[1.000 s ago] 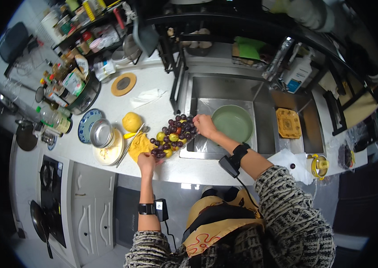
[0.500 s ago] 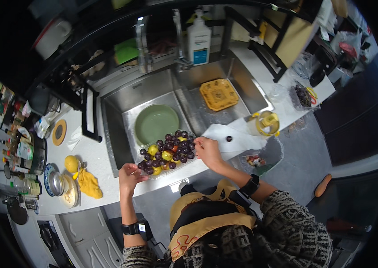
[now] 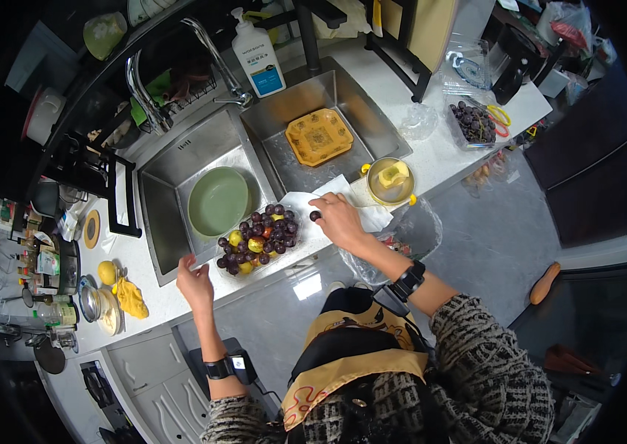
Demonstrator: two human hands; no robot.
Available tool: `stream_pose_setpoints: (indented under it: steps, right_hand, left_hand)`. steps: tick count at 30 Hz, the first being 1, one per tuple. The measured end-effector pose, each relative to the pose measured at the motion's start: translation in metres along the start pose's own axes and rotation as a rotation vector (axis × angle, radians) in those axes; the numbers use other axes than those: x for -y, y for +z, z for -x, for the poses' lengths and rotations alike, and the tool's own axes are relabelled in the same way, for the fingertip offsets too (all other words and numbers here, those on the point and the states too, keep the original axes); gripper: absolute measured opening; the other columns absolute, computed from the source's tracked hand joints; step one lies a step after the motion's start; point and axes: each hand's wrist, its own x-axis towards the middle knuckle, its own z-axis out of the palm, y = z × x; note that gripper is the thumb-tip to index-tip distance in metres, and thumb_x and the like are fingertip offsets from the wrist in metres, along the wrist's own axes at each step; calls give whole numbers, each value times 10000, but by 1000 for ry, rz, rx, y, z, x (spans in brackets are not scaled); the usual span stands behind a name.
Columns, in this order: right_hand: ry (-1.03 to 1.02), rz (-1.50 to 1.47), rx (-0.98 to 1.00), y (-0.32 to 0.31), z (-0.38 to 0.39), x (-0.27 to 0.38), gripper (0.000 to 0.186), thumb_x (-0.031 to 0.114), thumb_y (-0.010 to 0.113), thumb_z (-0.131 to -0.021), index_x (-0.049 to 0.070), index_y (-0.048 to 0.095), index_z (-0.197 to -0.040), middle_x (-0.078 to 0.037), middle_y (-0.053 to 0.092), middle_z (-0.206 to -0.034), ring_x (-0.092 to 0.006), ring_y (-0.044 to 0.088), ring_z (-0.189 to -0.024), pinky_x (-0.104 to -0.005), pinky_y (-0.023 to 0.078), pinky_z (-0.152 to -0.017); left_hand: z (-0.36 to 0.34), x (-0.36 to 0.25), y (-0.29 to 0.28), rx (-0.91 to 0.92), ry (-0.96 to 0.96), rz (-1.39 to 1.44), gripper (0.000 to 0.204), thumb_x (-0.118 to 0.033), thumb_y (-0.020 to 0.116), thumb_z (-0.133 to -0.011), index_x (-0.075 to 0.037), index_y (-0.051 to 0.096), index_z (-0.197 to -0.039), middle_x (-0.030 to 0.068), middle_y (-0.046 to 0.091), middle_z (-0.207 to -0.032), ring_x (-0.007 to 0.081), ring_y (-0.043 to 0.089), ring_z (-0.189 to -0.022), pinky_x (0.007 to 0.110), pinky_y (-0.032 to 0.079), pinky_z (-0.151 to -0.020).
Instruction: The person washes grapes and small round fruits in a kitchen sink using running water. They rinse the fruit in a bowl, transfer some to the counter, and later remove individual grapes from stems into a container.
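A clear tray of dark grapes and yellow fruit (image 3: 259, 240) sits at the sink's front edge. To its left, my left hand (image 3: 195, 287) is open, fingers near the tray's end. My right hand (image 3: 336, 220) is open over white paper (image 3: 367, 216) right of the tray, its bent fingertips beside a loose dark grape (image 3: 316, 215); whether they touch it is unclear. A green basin (image 3: 217, 192) lies in the left sink bowl behind the tray.
An orange dish (image 3: 317, 135) is in the right sink bowl. A pot with yellow fruit (image 3: 390, 194), boxed grapes (image 3: 473, 122) and a black kettle (image 3: 512, 63) stand rightward. A lemon (image 3: 108, 272) and yellow cloth (image 3: 131, 300) lie left. A lined bin (image 3: 417, 229) is below.
The view has swung rightward. The fruit tray, earlier carried between both hands, now rests by the sink. My right hand has moved right off it onto the paper; my left hand has drawn slightly away.
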Motion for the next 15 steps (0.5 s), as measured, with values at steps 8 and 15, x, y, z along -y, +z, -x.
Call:
stream_pose_setpoints:
  steps: [8,15]
  right_hand:
    - [9,-168,11,-38,30,-2,216,81,638,-689,24,542,-873,-127,578,-844,-305,573,-763,-371,467,-654]
    - [207,-408,129,-95,89,-47,303,45,682,-697,3,510,-943,-126,604,-835,-216,620,-734,-305,492,-628]
  left_hand:
    - [61,-103,134,568,104,494,147,-29,568,-814,29,551,-948,85,613,-778,123,594,-621,222,471,-538]
    - [108,-114,212,1102,-427,844,160,-41,571,-822,9,555,-973,106,612,-894,158,610,-703,246,523,-651]
